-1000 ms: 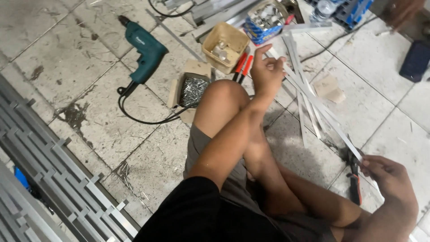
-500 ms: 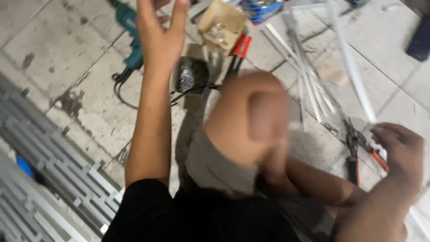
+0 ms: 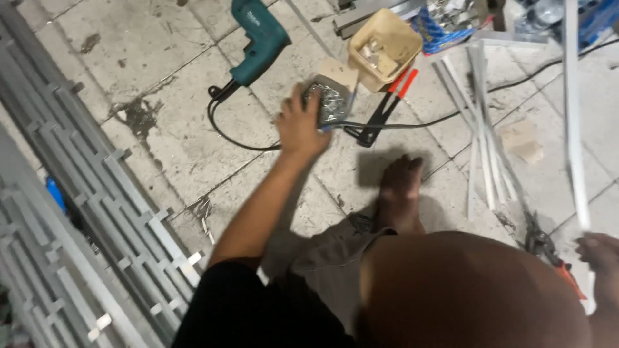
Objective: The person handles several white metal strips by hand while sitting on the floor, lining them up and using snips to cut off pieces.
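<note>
Seated on a worn, stained tile floor point(image 3: 161, 138), we look down past our own bent knee point(image 3: 471, 290) and bare foot point(image 3: 400, 193). At the right edge our right hand point(image 3: 599, 258) closes around a long white metal strip point(image 3: 574, 129) that runs up and away from us; the fingers are curled on it. Just beside that hand lie tin snips with orange handles point(image 3: 548, 251). Our left hand point(image 3: 300, 125) reaches forward, its fingers spread and resting on a small open box of silvery screws point(image 3: 330, 103), touching it without a clear clamp. A black cord point(image 3: 419, 121) runs past the box, near red-handled pliers point(image 3: 383, 109). Further off stand a tan plastic tub of metal fittings point(image 3: 383, 45) and a teal electric drill point(image 3: 258, 38). A grey slatted metal grille point(image 3: 77, 193) lies along our left.
</note>
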